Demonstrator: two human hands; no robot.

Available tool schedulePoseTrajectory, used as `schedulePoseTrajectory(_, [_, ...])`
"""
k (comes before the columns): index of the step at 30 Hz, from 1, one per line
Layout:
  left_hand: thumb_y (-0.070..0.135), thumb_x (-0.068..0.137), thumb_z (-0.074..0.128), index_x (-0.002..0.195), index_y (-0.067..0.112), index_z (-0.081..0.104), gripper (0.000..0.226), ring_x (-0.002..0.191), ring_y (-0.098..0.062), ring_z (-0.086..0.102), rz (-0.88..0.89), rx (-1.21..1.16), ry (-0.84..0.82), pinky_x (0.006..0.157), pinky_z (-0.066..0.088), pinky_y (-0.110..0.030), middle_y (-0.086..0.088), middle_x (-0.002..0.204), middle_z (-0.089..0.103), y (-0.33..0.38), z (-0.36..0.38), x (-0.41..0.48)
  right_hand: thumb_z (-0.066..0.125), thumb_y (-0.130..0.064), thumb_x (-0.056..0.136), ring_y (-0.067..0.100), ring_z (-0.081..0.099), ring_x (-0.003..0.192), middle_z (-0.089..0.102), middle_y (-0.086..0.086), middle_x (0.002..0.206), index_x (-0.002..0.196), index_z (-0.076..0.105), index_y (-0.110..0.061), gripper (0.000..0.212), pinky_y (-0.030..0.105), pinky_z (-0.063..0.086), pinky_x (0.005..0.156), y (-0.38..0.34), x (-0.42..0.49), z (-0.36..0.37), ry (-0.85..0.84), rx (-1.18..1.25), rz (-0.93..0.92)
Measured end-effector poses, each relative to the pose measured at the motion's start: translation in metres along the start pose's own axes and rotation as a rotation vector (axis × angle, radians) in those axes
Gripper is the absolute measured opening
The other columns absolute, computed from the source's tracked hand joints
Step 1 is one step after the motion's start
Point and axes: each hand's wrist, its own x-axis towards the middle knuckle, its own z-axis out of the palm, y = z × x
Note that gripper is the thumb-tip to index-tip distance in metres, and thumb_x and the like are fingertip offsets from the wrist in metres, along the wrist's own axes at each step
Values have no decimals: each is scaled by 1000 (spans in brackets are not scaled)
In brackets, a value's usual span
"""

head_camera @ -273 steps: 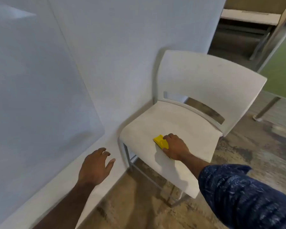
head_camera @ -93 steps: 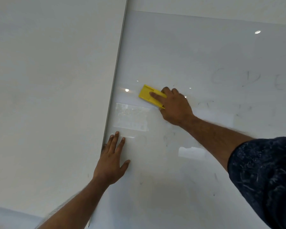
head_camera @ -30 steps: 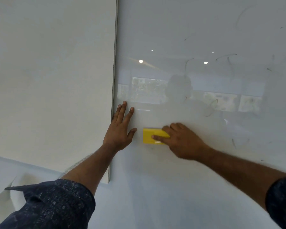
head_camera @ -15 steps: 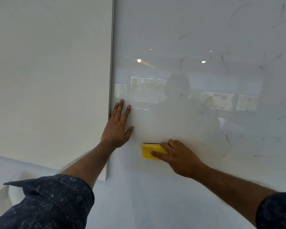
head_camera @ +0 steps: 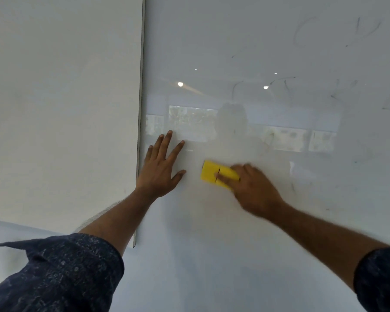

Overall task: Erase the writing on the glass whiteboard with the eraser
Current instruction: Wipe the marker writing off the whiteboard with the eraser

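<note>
The glass whiteboard point(head_camera: 268, 52) fills the right of the view, its left edge running down the middle. Faint marker strokes point(head_camera: 338, 30) show at its upper right and mid right. My right hand point(head_camera: 254, 190) presses the yellow eraser point(head_camera: 212, 173) flat against the glass, fingers on top of it; the hand is motion-blurred. My left hand point(head_camera: 161, 167) lies flat on the glass with fingers spread, just inside the board's left edge and a little left of the eraser.
A pale wall point(head_camera: 61, 97) lies left of the board's edge point(head_camera: 140, 109). The glass reflects ceiling lights, windows and a person's outline. Both dark patterned sleeves point(head_camera: 54, 273) show at the bottom corners.
My right hand has slid the eraser upward and slightly right on the glass since half a second ago. The left hand stays planted near the board's edge.
</note>
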Motion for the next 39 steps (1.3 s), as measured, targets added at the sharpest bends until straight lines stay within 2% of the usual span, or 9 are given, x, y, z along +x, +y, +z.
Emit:
schedulePoseTrajectory(5, [53,94,53,159,32,8,81,155,-24,-12,10,2,-32,123,9,-59,-2,168,-11,12,3,17,58,-6,74,32,55,86,60,17,115,137,49,-27,67,37,49,74,12,-16,4,-65,-89,-234])
schedulePoseTrajectory(11, [52,96,50,159,32,6,80,153,-20,-20,9,1,-30,124,2,-56,0,167,-19,14,4,19,71,-16,72,37,52,85,55,16,113,137,48,-29,71,41,48,69,82,67,-58,110,-87,225])
schedulePoseTrajectory(13, [52,96,51,159,32,7,80,153,-21,-18,6,12,-31,123,2,-56,0,167,-16,11,2,17,69,-19,75,37,51,88,53,16,116,140,44,-29,70,42,49,72,75,67,-54,106,-69,269])
schedulePoseTrajectory(17, [56,92,53,159,32,14,82,156,-25,-5,-5,49,-38,123,11,-56,-3,169,-5,6,5,11,65,-14,78,37,57,88,59,18,120,139,47,-30,66,40,51,75,29,21,-22,-42,-44,11])
schedulePoseTrajectory(21, [59,89,55,158,32,19,82,154,-29,8,20,75,-38,122,17,-55,-6,168,6,8,0,22,61,-15,77,31,55,87,57,13,117,140,42,-35,69,37,48,71,61,31,-36,-51,-133,-116])
schedulePoseTrajectory(25, [59,87,56,156,30,25,81,149,-32,21,-20,78,16,116,26,-52,-8,165,17,10,-11,39,69,-18,76,37,54,87,55,17,114,139,46,-32,69,41,49,68,108,92,-83,78,-130,185])
schedulePoseTrajectory(30, [59,90,53,158,30,19,81,156,-27,-1,29,15,74,124,11,-53,-6,169,-2,29,-19,76,62,-26,83,35,47,97,48,14,118,145,36,-33,68,43,46,76,140,118,-108,140,-141,394])
schedulePoseTrajectory(37, [62,91,36,158,27,24,76,156,-24,-1,55,-8,198,122,7,-59,-5,169,1,39,-15,95,68,-26,78,32,54,88,56,11,115,142,42,-33,70,38,48,65,118,82,-87,-16,-182,4])
schedulePoseTrajectory(39, [60,93,37,158,26,24,74,156,-23,-3,66,-24,229,122,6,-59,-5,169,2,38,-10,94,65,-24,79,34,54,91,55,14,118,143,40,-34,69,39,47,67,137,95,-100,-14,-231,20])
